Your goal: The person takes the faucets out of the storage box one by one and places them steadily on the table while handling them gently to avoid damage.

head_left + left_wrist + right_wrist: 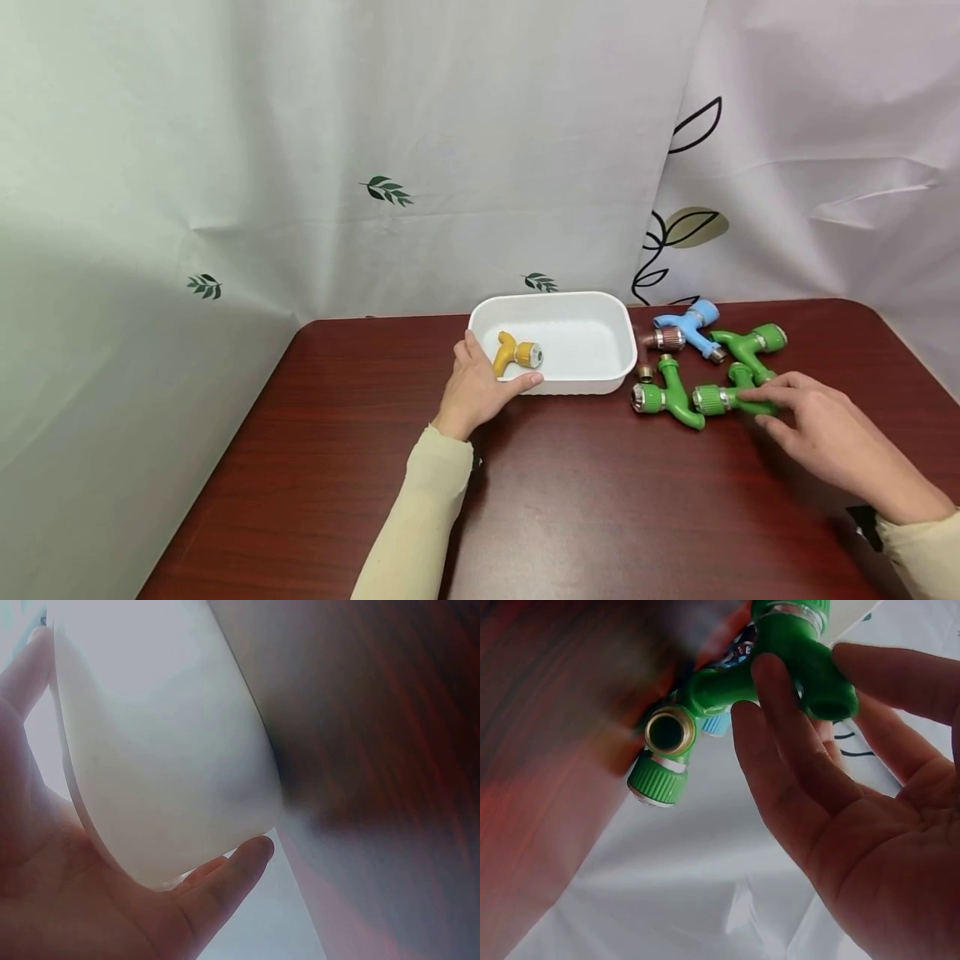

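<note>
A white plastic tub (577, 387) stands near the table's back edge. Inside it, at the left, lies a yellow tap (517, 353) with a ribbed knob. My left hand (480, 385) grips the tub's near left corner, thumb along the front and fingers round the left side. At the right, my right hand (817, 425) pinches the spout of a green tap (787, 634) between thumb and fingers. Beside it lie another green tap (675, 398), a third green one (757, 342), a blue tap (690, 323) and a brown tap (652, 346).
The taps lie close together, right beside the tub's right end. The dark red-brown table (337, 417) has a rounded back right corner. A pale curtain (487, 150) with leaf prints hangs directly behind the table.
</note>
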